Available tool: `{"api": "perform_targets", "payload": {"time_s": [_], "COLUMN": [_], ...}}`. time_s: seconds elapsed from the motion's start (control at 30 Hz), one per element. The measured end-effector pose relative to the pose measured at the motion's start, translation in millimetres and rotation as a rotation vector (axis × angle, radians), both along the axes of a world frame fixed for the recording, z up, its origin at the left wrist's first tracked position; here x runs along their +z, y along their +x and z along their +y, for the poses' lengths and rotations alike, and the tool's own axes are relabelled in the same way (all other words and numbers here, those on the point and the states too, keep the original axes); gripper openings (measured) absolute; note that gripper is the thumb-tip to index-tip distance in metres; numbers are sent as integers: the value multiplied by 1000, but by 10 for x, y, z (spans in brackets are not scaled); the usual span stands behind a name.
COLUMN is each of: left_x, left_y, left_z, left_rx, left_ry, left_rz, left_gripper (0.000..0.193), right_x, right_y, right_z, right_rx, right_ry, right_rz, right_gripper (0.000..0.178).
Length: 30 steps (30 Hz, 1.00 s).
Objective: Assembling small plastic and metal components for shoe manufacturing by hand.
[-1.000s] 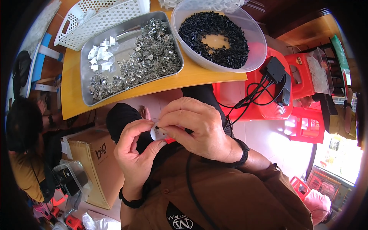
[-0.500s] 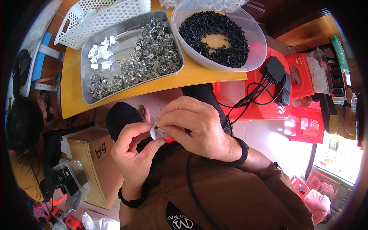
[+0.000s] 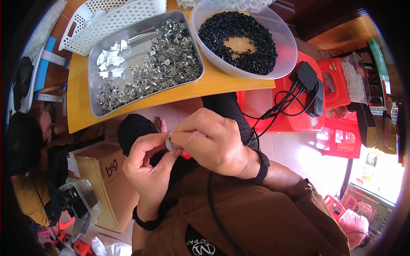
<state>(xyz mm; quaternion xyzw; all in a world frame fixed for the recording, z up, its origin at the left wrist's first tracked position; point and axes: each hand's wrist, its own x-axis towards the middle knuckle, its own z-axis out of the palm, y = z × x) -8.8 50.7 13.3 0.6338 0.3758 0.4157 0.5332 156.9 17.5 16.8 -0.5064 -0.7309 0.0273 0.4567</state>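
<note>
Over my lap, my left hand (image 3: 147, 160) pinches a small round white plastic part (image 3: 171, 144) between thumb and fingertips. My right hand (image 3: 213, 141) closes against the same part from the right, its fingers bent together. Whatever lies between the right fingertips is hidden behind the knuckles. Beyond the hands a metal tray (image 3: 96, 85) holds a heap of small shiny metal pieces (image 3: 171, 55) and several white plastic parts (image 3: 112, 59). Beside it stands a clear round tub (image 3: 287, 51) with many tiny black pieces (image 3: 239, 25).
The tray and tub rest on a yellow wooden table (image 3: 171, 99), with a white perforated basket (image 3: 115, 19) behind. Black cables (image 3: 273, 111) lie over a red stool (image 3: 305, 121) at right. A cardboard box (image 3: 106, 179) stands at left, near another person (image 3: 27, 145).
My right hand has turned and its fingers have curled further over the white part, covering the small black piece seen at the fingertips before. The left hand keeps its pinch.
</note>
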Motion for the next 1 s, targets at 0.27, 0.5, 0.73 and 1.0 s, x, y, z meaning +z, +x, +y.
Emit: {"api": "perform_targets", "payload": {"time_s": [0.27,0.5,0.73,1.0], "left_x": [-50,-64,-64,12], "left_y": [37,15,3,56], "left_z": [-18,-33,-19,-39], "left_rx": [11,-17,-57,-18], "left_ry": [-238,-309,-291,-227], "left_rz": [-201,-238,-248,-204], "left_gripper": [32,29,24,17], "right_x": [47,32,67,82], "right_y": [-16,9,10,-21], "right_z": [-15,-55,-61,-58], "right_rx": [37,55,85,135], "right_ry": [-376,-585,-596,-691], "right_rz": [562,653,762,878], "right_gripper": [20,20,16,16]}}
